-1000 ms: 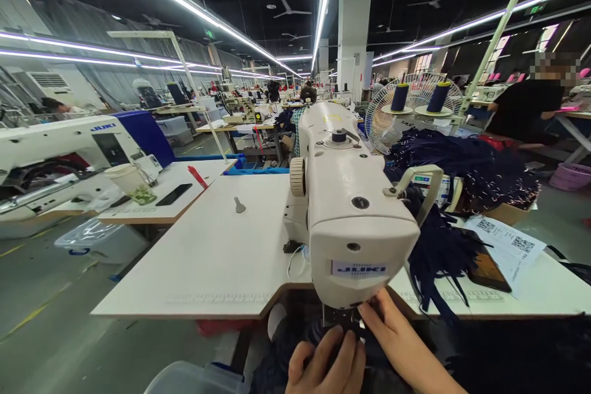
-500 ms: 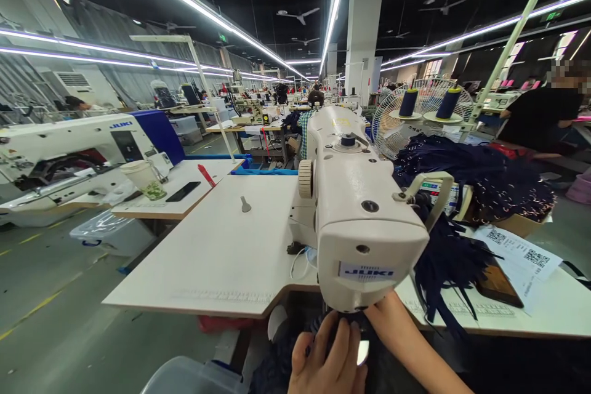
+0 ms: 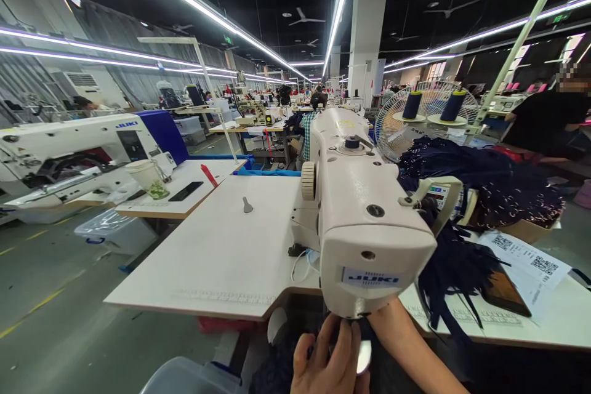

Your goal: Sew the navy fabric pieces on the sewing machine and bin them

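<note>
Down at the near bench (image 3: 217, 271) edge, the left hand's (image 3: 330, 360) fingers (image 3: 344, 345) are spread narrow and pressed flat on dark navy fabric (image 3: 281, 369) under the machine (image 3: 364, 228) head. The right hand (image 3: 392, 326) reaches in from the right; its fingers are tucked behind the head, so I cannot tell how they are set. The fabric is deep blue, almost black, bunched over the bench's front edge. The needle area is hidden by the cream head. More navy strips (image 3: 455, 271) hang off the machine's right side, beside a paper sheet (image 3: 526, 258) near the bench's right edge.
</note>
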Demonstrator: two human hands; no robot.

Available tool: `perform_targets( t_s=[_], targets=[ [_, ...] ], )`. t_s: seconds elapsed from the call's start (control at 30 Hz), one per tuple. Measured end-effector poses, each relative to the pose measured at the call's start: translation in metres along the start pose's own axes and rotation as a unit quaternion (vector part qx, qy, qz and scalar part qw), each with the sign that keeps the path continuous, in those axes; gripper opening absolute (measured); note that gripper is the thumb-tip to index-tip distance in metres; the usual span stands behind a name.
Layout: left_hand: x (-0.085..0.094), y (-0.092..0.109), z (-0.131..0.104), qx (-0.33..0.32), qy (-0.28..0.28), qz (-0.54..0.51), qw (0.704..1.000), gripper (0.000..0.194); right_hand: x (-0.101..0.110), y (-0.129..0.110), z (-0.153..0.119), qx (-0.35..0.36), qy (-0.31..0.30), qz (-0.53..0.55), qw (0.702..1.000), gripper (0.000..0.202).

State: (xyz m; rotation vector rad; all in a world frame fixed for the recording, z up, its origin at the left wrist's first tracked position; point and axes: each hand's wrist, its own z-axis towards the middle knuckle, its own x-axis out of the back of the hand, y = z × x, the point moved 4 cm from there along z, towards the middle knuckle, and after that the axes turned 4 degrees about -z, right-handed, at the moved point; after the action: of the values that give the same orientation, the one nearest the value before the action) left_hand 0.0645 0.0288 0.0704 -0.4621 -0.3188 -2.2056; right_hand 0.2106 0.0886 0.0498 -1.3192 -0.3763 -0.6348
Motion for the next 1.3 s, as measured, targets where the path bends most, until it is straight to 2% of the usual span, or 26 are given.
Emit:
perform_targets(
  t_s=[0.23, 0.5, 0.7, 0.8, 0.9, 1.03, 1.2, 1.3],
  targets=[
    [-0.001, 0.000, -0.002, 0.002, 0.013, -0.003, 1.000, 0.042, -0.004, 0.006, 0.000, 0.007, -0.017, -0.020, 1.000, 0.041],
    [0.002, 0.000, -0.005, -0.001, 0.010, 0.023, 1.000, 0.044, -0.003, 0.004, -0.002, 0.024, -0.052, -0.059, 0.997, 0.037],
    [0.004, 0.001, -0.010, -0.005, -0.024, 0.040, 0.999, 0.045, -0.010, 0.036, 0.000, 0.029, -0.107, -0.071, 0.991, 0.035],
    [0.005, 0.002, -0.012, -0.011, -0.032, 0.050, 0.998, 0.045, -0.013, 0.052, 0.003, 0.042, -0.115, -0.076, 0.990, 0.037],
    [0.004, 0.004, -0.013, -0.019, -0.038, 0.056, 0.998, 0.045, -0.013, 0.058, 0.003, 0.046, -0.112, -0.076, 0.990, 0.037],
    [0.003, 0.007, -0.015, -0.040, -0.055, 0.064, 0.996, 0.041, -0.011, 0.049, -0.002, 0.025, -0.075, -0.077, 0.994, 0.034],
    [0.000, 0.008, -0.017, -0.035, -0.061, 0.053, 0.996, 0.034, -0.009, 0.032, -0.003, 0.007, -0.051, -0.060, 0.997, 0.032],
    [-0.004, 0.002, -0.034, -0.021, -0.043, 0.003, 0.999, 0.034, -0.009, 0.025, -0.003, 0.001, -0.051, -0.041, 0.998, 0.030]
  ],
)
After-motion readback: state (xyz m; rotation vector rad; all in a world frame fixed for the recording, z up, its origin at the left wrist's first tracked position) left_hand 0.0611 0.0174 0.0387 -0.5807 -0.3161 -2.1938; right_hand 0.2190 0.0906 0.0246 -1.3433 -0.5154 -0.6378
